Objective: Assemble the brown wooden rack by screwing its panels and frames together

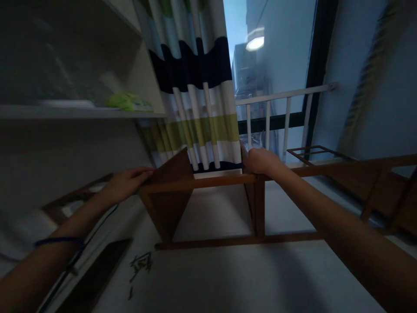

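A brown wooden shelf frame (224, 180) with upright panels spans the middle of the view, low over a white surface. My left hand (130, 182) grips its left end panel (174, 171) at the outer upper edge, fingers reaching over the wood; the thumb is hard to make out. At the middle upright, my right hand (261, 161) is closed around the upper part of the inner panel (248, 191). Several small dark pieces (141, 261), perhaps screws, lie on the white surface (202, 278) left of the frame.
A striped curtain (198, 100) hangs behind the frame, beside a window with a white railing (283, 94). Overhead at left is a shelf (97, 112) holding a yellow-green packet (130, 103). A dark board (97, 278) and a wooden tray (55, 211) lie at left; the frame extends right.
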A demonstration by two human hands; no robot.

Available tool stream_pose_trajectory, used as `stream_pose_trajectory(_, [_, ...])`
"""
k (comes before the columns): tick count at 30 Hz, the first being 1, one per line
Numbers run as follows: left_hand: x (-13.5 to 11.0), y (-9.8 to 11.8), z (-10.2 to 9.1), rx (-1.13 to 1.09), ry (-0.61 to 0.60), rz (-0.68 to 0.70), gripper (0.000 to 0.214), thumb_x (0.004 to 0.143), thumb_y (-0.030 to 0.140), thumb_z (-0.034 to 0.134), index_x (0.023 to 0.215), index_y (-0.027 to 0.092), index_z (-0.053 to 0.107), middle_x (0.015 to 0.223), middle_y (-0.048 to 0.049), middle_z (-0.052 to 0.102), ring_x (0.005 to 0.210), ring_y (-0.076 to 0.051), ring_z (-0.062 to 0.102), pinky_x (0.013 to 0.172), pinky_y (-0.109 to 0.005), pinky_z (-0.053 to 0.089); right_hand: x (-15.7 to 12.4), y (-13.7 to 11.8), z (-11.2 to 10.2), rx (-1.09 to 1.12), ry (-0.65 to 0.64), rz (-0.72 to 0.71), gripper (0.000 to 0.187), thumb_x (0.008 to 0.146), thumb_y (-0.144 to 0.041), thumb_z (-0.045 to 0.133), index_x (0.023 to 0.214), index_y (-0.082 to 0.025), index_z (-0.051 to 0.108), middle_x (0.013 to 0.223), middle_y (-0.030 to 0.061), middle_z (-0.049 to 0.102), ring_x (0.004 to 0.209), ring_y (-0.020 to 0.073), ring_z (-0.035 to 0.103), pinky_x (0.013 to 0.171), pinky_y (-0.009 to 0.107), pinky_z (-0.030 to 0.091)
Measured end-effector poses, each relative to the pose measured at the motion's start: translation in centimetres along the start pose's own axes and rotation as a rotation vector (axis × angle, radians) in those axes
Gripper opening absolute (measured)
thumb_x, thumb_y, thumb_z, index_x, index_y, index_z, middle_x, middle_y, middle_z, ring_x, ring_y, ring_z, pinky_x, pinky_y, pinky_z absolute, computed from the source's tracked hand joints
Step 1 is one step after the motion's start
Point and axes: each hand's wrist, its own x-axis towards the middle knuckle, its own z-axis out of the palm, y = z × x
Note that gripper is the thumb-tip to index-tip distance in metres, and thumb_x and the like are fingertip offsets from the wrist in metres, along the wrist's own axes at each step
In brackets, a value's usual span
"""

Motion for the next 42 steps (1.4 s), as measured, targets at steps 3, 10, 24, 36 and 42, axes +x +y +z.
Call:
stream_pose_trajectory(3, [-0.4,0.0,-0.2,0.064,-0.023,0.054,0.046,0.073,0.048,0.037,0.095,0.017,0.061,0.1,-0.0035,0.065,0.095,-0.022,0.057,0.089,-0.032,0.039,-0.1,-0.1,-0.1,-0.002,-0.024,0.019,0.038,0.077,-0.025,0.04,0.105,-0.008,0.058,0.103,0.0214,0.058,0.096,0.0325,0.055,0.074,0.04,0.045])
stream_pose_trajectory(10, [-0.8,-0.4,0.2,-0.107,0.055,0.035,0.045,0.076,0.046,0.032,0.095,0.018,0.061,0.093,-0.006,0.066,0.082,-0.02,0.062,0.072,-0.03,0.047,0.3,0.0,0.2,-0.028,-0.065,0.02,0.039,0.077,-0.026,0.038,0.105,-0.006,0.057,0.103,0.0224,0.058,0.096,0.0328,0.055,0.073,0.039,0.044])
stream_pose_trajectory(24, [-2.3,-0.1,-0.2,-0.166,0.1,0.003,0.05,0.077,0.048,0.029,0.091,0.013,0.062,0.094,-0.0082,0.065,0.081,-0.021,0.061,0.07,-0.031,0.047,0.9,0.3,0.7,-0.045,-0.077,0.01,0.041,0.077,-0.028,0.038,0.107,-0.007,0.056,0.099,0.0217,0.06,0.093,0.0316,0.057,0.07,0.038,0.043])
stream_pose_trajectory(36, [-3.2,-1.8,-0.4,-0.149,0.167,0.036,0.049,0.079,0.046,0.027,0.089,0.014,0.063,0.099,-0.0079,0.064,0.092,-0.022,0.059,0.084,-0.034,0.043,0.8,0.3,0.8,-0.036,-0.095,0.009,0.038,0.078,-0.028,0.037,0.101,-0.007,0.059,0.096,0.0231,0.06,0.09,0.0318,0.057,0.066,0.036,0.041])
stream_pose_trajectory(42, [-4.2,-2.3,-0.2,-0.168,0.233,0.074,0.049,0.082,0.046,0.026,0.093,0.014,0.061,0.096,-0.0085,0.065,0.09,-0.021,0.059,0.085,-0.035,0.043,0.7,0.4,0.7,-0.032,-0.098,-0.009,0.039,0.078,-0.027,0.035,0.099,-0.006,0.06,0.099,0.0267,0.058,0.091,0.0325,0.057,0.065,0.035,0.039])
